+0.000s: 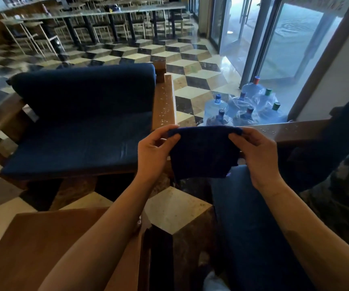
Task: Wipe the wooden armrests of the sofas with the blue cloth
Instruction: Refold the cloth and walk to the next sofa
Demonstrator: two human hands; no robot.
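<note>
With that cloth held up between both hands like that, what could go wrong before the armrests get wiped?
1. The blue cloth hangs only from fingertip pinches of the left hand and right hand; it could slip onto the floor.
2. The wooden armrest carries pale specks or droplets; wiping might push them onto the dark blue seat cushion beside it.
3. Water bottles crowd the floor behind the armrests, so stepping around there could knock one.

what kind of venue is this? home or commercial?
Likely commercial, a cafe or bar lounge: a long counter lined with bar stools, a blue-cushioned sofa with wooden arms, and stocked water jugs by glass doors.
</note>
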